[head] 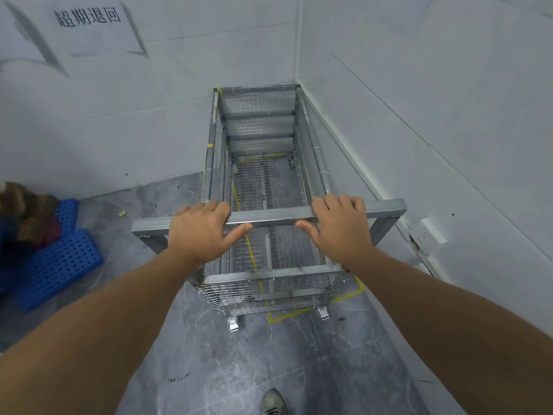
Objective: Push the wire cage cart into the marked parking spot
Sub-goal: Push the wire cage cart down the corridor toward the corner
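Sitting in the corner of the room, the wire cage cart (263,187) has its far end up against the back wall and its right side running close along the right-hand wall. It looks mostly inside the yellow tape outline (302,313) on the floor, though the near left corner of the tape pokes out past the cart's front, so I'd guess it's angled a bit or not fully home yet.

It's an empty cage: thin wire mesh panels on a square-section galvanised steel frame, small casters (234,324) underneath. My read is it's stiff and rattly rather than heavy, and should roll easily on that smooth floor, maybe with some caster wander. The mesh would flex, so the handle bar (269,215) across the near end is the obvious place to push from.

Both hands are already there. The left hand (199,232) has its fingers curled over the top of the bar with the thumb lying along the near face, and the right hand (339,229) mirrors it, so it's a loose wrap-and-press grip, not a tight fist.

Around it: grey marble-look floor tiles (224,369), pale tiled walls, a blue perforated plastic pallet (59,262) off to the left with some brownish stuff piled on it, and the toe of a shoe (273,401) at the bottom.
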`<state>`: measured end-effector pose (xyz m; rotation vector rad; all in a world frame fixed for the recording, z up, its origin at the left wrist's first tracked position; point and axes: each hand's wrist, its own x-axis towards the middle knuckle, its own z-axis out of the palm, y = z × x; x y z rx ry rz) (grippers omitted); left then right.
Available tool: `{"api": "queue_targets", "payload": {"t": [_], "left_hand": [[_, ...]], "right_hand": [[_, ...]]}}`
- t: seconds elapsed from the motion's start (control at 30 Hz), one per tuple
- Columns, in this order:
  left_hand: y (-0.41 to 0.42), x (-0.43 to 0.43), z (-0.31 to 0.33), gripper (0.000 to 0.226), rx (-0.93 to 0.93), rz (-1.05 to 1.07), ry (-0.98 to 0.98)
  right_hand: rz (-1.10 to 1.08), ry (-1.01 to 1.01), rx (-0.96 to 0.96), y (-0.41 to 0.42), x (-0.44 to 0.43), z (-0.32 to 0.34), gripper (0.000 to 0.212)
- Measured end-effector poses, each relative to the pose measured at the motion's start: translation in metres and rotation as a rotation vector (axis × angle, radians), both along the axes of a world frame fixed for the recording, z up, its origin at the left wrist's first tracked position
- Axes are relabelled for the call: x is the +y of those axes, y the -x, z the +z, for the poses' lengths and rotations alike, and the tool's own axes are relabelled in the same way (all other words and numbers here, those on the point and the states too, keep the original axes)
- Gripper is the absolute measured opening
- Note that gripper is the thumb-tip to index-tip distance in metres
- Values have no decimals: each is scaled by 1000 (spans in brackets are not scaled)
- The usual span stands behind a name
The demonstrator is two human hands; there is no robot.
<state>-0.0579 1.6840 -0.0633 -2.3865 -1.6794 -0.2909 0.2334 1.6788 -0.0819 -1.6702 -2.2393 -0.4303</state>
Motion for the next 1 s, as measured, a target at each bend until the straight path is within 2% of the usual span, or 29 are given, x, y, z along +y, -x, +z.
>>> {"api": "queue_targets", "payload": {"t": [0.17, 0.57, 1.0], "left_hand": [[-2, 0, 1, 53, 12, -4, -3], [0, 4, 4, 67, -2, 28, 66], [-5, -3, 9, 58, 22, 10, 24]], "right_hand": [[10, -12, -2, -2, 1, -2, 56], [12, 7, 0, -1, 2, 0, 54], [7, -1, -24, -2, 1, 0, 53]]}}
